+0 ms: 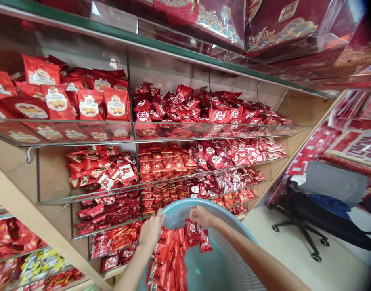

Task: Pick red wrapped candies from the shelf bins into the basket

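My left hand [151,229] is closed on the left part of the rim of a large blue plastic basket [247,228]. Inside the basket, near its far wall, my right hand [201,216] has its fingers curled in; what they hold, if anything, is hidden. Just below that hand lie a few dark red snack packets [195,233] with white print. Long bright red packets [170,258] are heaped along the basket's left side, while its bluish bottom [208,266] shows on the right.
Glass shelves [173,135] ahead hold many red wrapped sweets in divided compartments, including larger biscuit packets [56,101] at upper left. Dark red gift boxes [282,24] stand overhead. To the right is a wheeled office chair [327,210]; a wooden post [36,226] slants at left.
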Tool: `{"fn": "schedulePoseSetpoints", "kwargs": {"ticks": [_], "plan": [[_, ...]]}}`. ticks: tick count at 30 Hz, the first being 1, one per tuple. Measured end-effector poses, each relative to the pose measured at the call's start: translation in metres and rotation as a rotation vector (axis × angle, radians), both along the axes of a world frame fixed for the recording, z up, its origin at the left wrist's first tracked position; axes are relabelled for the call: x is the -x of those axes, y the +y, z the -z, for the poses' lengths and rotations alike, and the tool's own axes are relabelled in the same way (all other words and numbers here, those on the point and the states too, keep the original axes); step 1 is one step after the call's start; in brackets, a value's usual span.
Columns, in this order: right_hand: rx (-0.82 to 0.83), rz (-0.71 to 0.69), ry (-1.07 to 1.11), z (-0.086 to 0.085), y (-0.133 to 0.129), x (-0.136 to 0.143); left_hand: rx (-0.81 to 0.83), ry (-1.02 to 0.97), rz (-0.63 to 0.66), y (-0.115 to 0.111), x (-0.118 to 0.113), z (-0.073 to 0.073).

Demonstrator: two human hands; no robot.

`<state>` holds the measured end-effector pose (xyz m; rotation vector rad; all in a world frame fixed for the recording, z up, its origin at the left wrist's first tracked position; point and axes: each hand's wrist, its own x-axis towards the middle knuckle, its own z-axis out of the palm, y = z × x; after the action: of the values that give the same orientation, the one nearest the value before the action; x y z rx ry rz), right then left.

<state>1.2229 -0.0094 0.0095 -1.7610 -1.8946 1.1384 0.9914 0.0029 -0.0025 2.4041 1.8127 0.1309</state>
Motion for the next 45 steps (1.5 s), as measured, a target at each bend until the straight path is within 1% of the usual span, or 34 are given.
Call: {"fn": "schedulePoseSetpoints", "kwargs": {"ticks": [5,9,12,14,15,17,19,22,24,26,28,29,31,32,34,37,39,42,45], "plan": [[-0.119,0.025,-0.241,0.004,0.0,0.008,0.016,0.019,-0.006,-0.001,0.0,-0.004],[-0.22,0.078,-0.452,-0.002,-0.007,0.016,0.028,0.017,-0.007,-0.002,0.0,-0.006],[-0.26,0.115,-0.586,-0.012,-0.012,0.021,0.038,0.009,-0.007,-0.002,0.0,-0.005],[-0.289,0.127,-0.638,-0.026,-0.013,0.025,0.042,0.0,-0.011,-0.001,0.0,-0.004],[-0.307,0.126,-0.655,-0.036,-0.013,0.028,0.044,-0.004,-0.015,-0.001,0.0,-0.004],[-0.376,0.101,-0.671,-0.064,-0.015,0.036,0.051,-0.009,-0.023,-0.001,0.0,-0.003],[-0.491,0.047,-0.649,-0.102,-0.02,0.047,0.052,-0.012,-0.024,-0.001,0.0,-0.001],[-0.681,-0.032,-0.531,-0.171,-0.034,0.068,0.029,-0.005,-0.017,-0.001,0.001,0.001],[-0.802,-0.061,-0.445,-0.22,-0.044,0.079,0.026,0.015,-0.029,-0.001,0.001,0.001],[-0.959,-0.06,-0.379,-0.266,-0.049,0.086,0.034,0.013,-0.038,-0.001,0.001,0.001],[-1.104,-0.006,-0.349,-0.306,-0.046,0.086,0.049,-0.007,-0.038,-0.001,0.002,0.0],[-1.162,0.035,-0.348,-0.323,-0.04,0.084,0.057,-0.017,-0.037,-0.001,0.002,0.0],[-1.247,0.109,-0.364,-0.349,-0.022,0.074,0.067,-0.036,-0.031,0.0,0.003,0.001],[-1.27,0.132,-0.378,-0.358,-0.012,0.067,0.069,-0.043,-0.027,0.0,0.003,0.001],[-1.277,0.119,-0.411,-0.369,0.009,0.053,0.072,-0.052,-0.027,0.001,0.003,0.002],[-1.276,-0.006,-0.473,-0.369,0.033,0.038,0.083,-0.06,-0.036,0.001,0.003,0.004],[-1.303,-0.076,-0.504,-0.365,0.042,0.034,0.091,-0.065,-0.039,0.002,0.003,0.005],[-1.333,-0.143,-0.535,-0.359,0.05,0.034,0.089,-0.076,-0.031,0.002,0.004,0.005],[-1.326,-0.189,-0.556,-0.36,0.056,0.036,0.073,-0.08,-0.024,0.002,0.004,0.004]]}}
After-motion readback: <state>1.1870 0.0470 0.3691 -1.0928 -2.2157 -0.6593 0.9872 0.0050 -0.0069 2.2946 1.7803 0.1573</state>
